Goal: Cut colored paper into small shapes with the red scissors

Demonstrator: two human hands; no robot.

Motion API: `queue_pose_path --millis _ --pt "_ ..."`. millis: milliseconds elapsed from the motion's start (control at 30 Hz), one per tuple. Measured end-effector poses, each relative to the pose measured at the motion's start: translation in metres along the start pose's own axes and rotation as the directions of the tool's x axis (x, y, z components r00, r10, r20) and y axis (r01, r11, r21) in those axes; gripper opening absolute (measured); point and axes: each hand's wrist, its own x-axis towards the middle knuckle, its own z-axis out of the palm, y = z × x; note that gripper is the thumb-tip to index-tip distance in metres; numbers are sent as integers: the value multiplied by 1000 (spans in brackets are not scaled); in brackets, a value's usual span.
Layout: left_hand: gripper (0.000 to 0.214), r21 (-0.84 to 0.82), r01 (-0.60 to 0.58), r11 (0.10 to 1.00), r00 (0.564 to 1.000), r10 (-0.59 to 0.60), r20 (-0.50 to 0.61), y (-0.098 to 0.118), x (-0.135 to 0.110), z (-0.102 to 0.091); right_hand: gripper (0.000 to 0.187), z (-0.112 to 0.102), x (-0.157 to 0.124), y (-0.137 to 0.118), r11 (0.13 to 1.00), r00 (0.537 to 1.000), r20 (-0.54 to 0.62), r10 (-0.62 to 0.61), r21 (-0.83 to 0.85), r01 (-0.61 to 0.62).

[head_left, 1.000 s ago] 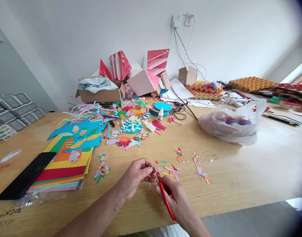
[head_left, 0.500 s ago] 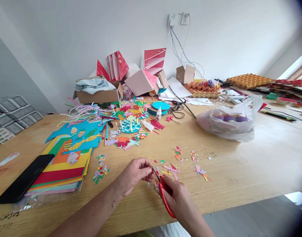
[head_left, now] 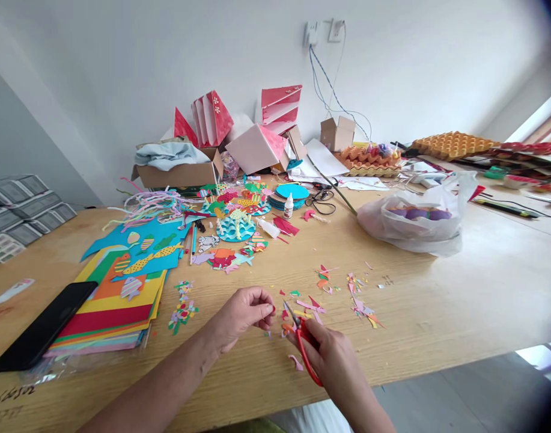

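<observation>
My right hand grips a pair of red-handled scissors, their metal blades pointing up and left. Just left of the blade tips, my left hand is closed, thumb against fingers, pinching a tiny red paper piece that mostly hides behind the fingertips. The blades are apart from that piece. Coloured paper scraps lie on the table around the scissors, and a curled pink scrap rests below them. More scraps are scattered farther right.
Small cut paper bits lie left of my hands, beside stacked coloured paper and a black phone. Paper fish, a glue bottle and blue discs sit farther back. A white plastic bag stands at right.
The scissors have moved slightly right, away from my left fingers, and their blades no longer meet the fingertips. The small red piece now shows at the left fingertips.
</observation>
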Motion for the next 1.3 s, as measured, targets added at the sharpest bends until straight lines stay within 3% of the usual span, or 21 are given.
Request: queue_pose_path --millis 100,167,233,333,500,600,833,1067,1167,1300 --pt "12 312 -46 949 997 64 -46 -1 -1 -22 36 -5 2 11 995 996 -31 89 58 -87" --pt "9 604 -96 792 969 213 -125 -2 -4 -45 36 -7 1 21 982 987 -43 156 116 -150" --pt "10 779 -54 625 937 301 -176 -4 -11 -72 37 -7 0 32 953 972 -55 230 215 -214" --pt "14 866 79 493 925 288 -248 -8 -27 -107 40 -4 -4 45 854 939 -51 340 435 -286" --pt "15 877 192 441 908 258 -329 -19 -50 -136 44 -1 -6 53 614 892 46 449 709 -346" --pt "19 878 222 424 904 249 -349 -25 -55 -140 45 -4 -4 52 576 888 89 450 732 -365" --pt "18 873 258 413 907 208 -366 -30 -58 -143 46 -10 -4 56 586 905 166 392 713 -385" --pt "14 877 281 389 881 258 -396 -23 -61 -144 47 -2 -7 72 643 924 152 350 679 -355" --pt "16 893 228 387 895 278 -349 -17 -58 -130 44 0 -9 70 629 923 140 359 694 -350" --pt "18 920 70 385 946 268 -184 -18 -40 -88 40 2 -13 58 608 913 47 406 732 -308"
